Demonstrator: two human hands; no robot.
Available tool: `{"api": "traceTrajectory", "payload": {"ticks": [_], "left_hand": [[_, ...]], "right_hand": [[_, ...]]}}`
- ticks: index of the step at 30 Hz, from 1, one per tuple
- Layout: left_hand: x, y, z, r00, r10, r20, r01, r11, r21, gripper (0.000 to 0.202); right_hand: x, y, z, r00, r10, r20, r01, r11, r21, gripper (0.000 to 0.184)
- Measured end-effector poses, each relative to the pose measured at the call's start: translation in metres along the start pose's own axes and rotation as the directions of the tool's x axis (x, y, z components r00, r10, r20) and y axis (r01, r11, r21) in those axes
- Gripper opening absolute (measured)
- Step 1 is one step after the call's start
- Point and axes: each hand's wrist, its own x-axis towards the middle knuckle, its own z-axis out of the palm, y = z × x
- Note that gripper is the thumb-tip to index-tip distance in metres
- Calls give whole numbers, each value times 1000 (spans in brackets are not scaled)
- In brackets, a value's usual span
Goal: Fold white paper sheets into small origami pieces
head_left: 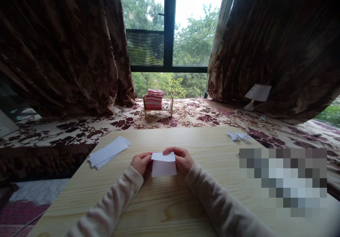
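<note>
A small sheet of white paper [164,168] is held up over the wooden table, its top part folded down toward me. My left hand [141,162] pinches the paper at its left edge near the fold. On the other side, my right hand [183,158] grips the right edge, its thumb lying over the folded flap. Both hands are closed on the same sheet; some fingertips behind it are hidden. Left of my hands lies a loose stack of white paper strips [109,152]. Small folded white paper pieces [237,136] rest near the table's far right corner.
The pale wooden table [148,205] ends at a floral-covered ledge [196,114]. On that ledge stand a little wooden rack [168,110] with folded striped cloths [154,99] and a white lamp [258,92]. A pixelated patch hides the table's right side.
</note>
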Motion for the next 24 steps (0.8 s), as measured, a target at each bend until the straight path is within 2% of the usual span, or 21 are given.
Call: {"api": "traceTrajectory", "payload": {"ticks": [3, 7, 11, 13, 17, 24], "left_hand": [[-7, 7, 6, 995, -100, 23, 101, 993, -65, 15], [-15, 15, 11, 961, -260, 96, 269, 959, -90, 34], [-18, 17, 11, 925, -335, 180, 357, 928, -106, 41], [-17, 15, 11, 928, -337, 158, 357, 926, -123, 38], [-16, 11, 13, 957, -287, 49, 291, 950, -114, 32], [-17, 10, 15, 973, -228, 18, 229, 969, -89, 22]], "right_hand": [[0, 1, 1, 999, -45, -10, 44, 998, -35, 10], [0, 6, 0, 995, -99, -7, 97, 990, -98, 13], [1, 8, -4, 979, -203, 19, 203, 958, -204, 23], [1, 8, -6, 965, -256, 51, 259, 924, -280, 29], [2, 7, -8, 934, -342, 104, 354, 846, -400, 36], [0, 7, -8, 920, -375, 117, 384, 794, -471, 41]]}}
